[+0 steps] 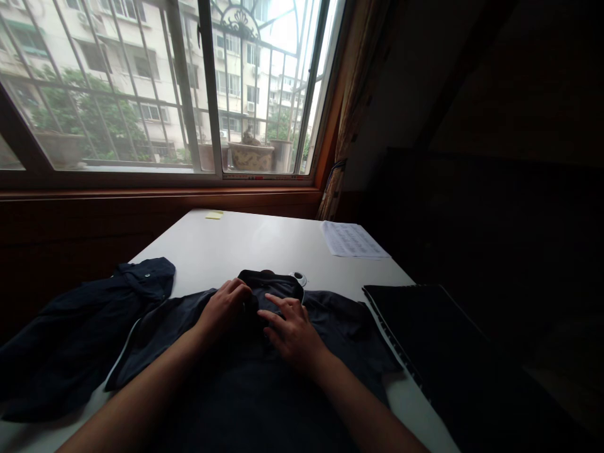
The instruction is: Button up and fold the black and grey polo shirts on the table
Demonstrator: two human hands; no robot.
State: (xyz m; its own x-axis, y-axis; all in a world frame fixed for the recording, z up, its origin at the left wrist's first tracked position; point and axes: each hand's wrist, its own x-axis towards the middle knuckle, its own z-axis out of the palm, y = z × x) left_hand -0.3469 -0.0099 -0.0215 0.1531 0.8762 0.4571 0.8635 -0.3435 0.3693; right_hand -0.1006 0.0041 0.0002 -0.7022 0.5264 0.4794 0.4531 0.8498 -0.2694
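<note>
A dark shirt (250,371) lies spread on the white table, its collar at the far side and a sleeve out to either side. My left hand (226,308) is at the left of the collar (278,286), its fingers curled and closed on the cloth there. Just to the right, my right hand (292,330) rests on the shirt with its fingers spread, the index and middle fingers pointing toward the left hand. Shadow hides much of the shirt's lower front.
Another dark garment (85,333) lies at the left, and a dark flat cloth or folder (425,327) at the right. Printed sheets (353,239) and a yellow sticky note (214,215) lie on the white table (264,242). A small round object (298,277) sits behind the collar. A barred window (217,179) stands beyond.
</note>
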